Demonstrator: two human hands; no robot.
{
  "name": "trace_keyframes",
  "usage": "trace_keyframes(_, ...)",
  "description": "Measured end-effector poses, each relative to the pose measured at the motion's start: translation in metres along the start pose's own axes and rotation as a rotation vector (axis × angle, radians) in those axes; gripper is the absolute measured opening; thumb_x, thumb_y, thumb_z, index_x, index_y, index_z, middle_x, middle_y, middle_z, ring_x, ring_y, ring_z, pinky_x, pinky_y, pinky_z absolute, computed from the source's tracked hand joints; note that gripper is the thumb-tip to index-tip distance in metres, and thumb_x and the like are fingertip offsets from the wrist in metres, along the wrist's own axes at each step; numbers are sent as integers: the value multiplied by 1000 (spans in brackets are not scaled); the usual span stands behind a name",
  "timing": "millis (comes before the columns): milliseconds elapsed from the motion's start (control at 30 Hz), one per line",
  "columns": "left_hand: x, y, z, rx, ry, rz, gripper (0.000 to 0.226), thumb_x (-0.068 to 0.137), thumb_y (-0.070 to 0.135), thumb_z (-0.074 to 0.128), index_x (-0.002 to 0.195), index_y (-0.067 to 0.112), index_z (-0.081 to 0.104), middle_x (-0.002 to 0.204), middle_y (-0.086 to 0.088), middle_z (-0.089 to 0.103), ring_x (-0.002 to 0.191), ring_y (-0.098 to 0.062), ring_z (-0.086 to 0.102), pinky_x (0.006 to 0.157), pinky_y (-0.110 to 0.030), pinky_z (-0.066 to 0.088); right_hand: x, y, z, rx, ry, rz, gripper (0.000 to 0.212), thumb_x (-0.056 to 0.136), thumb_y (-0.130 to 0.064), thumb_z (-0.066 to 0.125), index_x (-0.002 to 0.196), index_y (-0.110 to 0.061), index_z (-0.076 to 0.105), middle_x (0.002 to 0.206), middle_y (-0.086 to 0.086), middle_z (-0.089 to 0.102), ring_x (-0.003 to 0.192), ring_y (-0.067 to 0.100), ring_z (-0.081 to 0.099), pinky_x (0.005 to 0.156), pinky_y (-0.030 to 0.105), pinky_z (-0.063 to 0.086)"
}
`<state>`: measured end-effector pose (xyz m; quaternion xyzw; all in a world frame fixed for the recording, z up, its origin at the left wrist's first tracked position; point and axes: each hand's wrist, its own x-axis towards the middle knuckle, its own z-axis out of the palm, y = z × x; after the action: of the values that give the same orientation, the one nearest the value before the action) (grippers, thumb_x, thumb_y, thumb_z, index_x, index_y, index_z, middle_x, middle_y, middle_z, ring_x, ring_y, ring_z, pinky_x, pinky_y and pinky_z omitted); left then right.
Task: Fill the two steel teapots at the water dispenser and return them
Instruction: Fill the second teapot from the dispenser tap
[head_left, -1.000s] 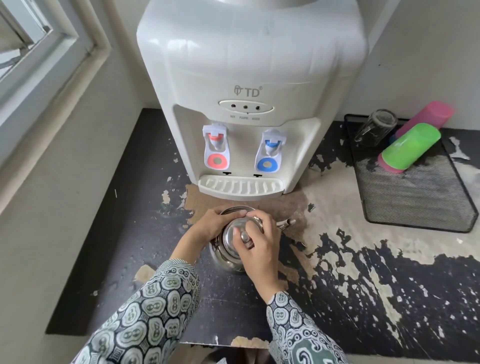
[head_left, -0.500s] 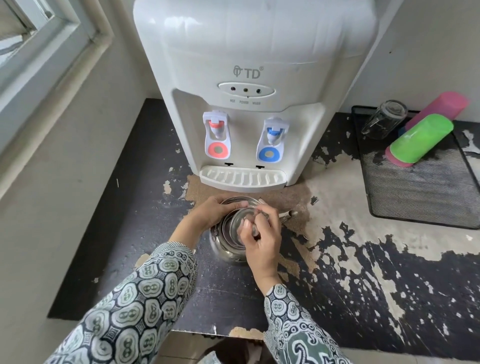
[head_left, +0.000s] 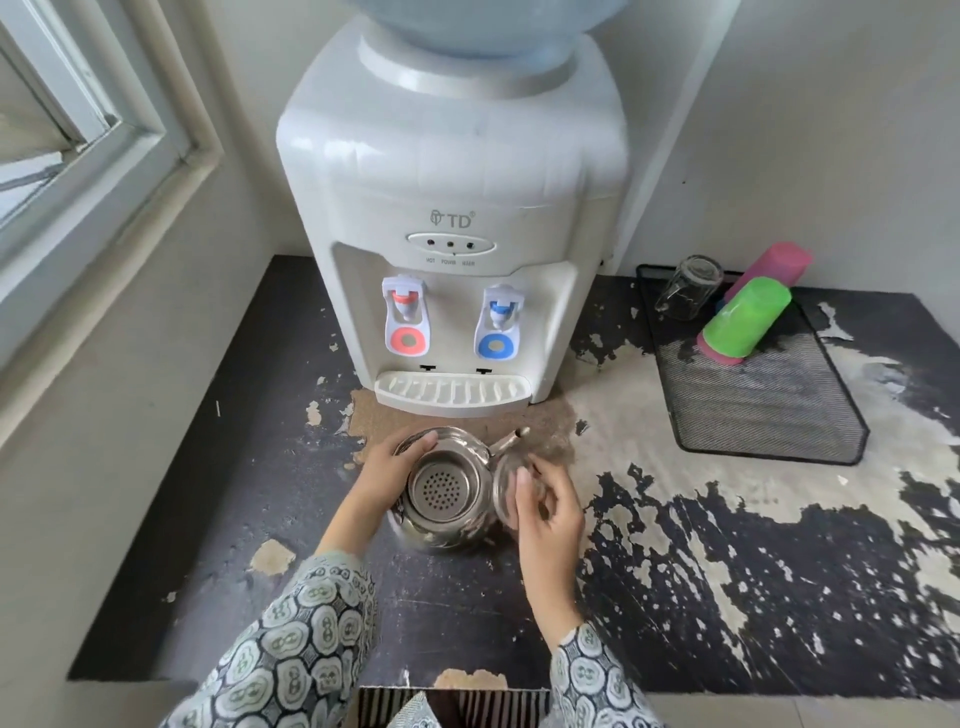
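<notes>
Head view: the left hand (head_left: 382, 480) curls around the left side of the round steel teapot (head_left: 441, 530), which sits on the worn black surface (head_left: 727, 597) just before the white water dispenser (head_left: 452, 218). Its perforated strainer (head_left: 442, 488) is uncovered; its spout (head_left: 511, 439) points up-right. The right hand's fingers (head_left: 522, 493) pinch the steel lid (head_left: 506, 488) beside the opening.

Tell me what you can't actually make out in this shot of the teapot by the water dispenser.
- Head view: the water level in the teapot, hidden by its perforated strainer.
- The lid is blurred and partly covered by the right hand.
- The bottle on the dispenser is cut off by the top edge.
- A second teapot: none in frame.
- The dispenser's small labels are too small to read surely.
</notes>
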<state>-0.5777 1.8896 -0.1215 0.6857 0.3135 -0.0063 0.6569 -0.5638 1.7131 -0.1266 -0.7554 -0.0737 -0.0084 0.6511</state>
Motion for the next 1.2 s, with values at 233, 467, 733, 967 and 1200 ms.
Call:
trace_keyframes(233, -40, -27, 21, -232, 466, -102, 31, 91, 32, 54, 117, 16, 59, 119, -3, 60, 114, -24, 53, 100, -43, 42, 4, 32, -21, -358, -146, 50, 38, 80, -20, 69, 68, -23, 33, 63, -6, 36, 57, 9, 35, 54, 22, 35)
trace_keyframes(467, -69, -32, 39, -585, 539, -228, 16, 96, 21, 44, 83, 12, 43, 89, -12, 48, 91, -26, 47, 83, -46, 44, 3, 43, -20, -605, -259, -27, 15, 83, -15, 66, 88, -10, 53, 91, -5, 56, 94, 7, 50, 86, 23, 42)
trace_keyframes(733, -93, -42, 28, -372, 233, -217, 44, 98, 27, 39, 136, 26, 17, 131, -18, 45, 117, -38, 51, 93, -52, 46, -34, 19, 2, -307, -173, 60, 14, 93, -32, 47, 103, -23, 51, 93, -13, 50, 94, 10, 47, 83, 12, 36)
trace_keyframes(967, -88, -36, 16, -190, 90, 65, 65, 91, 24, 55, 141, 26, 14, 136, 1, 33, 122, -14, 40, 97, -28, 35, -14, 12, 5, -524, -336, 115, 34, 94, -38, 46, 124, -24, 46, 126, -9, 54, 122, 11, 47, 113, 54, -6)
trace_keyframes(1200, -71, -44, 9, 27, -107, 172, 108, 61, 35, 84, 140, 36, 11, 141, 7, 38, 130, -7, 40, 111, -31, 31, 21, 10, 5, -580, -558, 86, 35, 97, -44, 30, 128, -34, 43, 132, -16, 50, 123, 6, 45, 111, 63, -8)
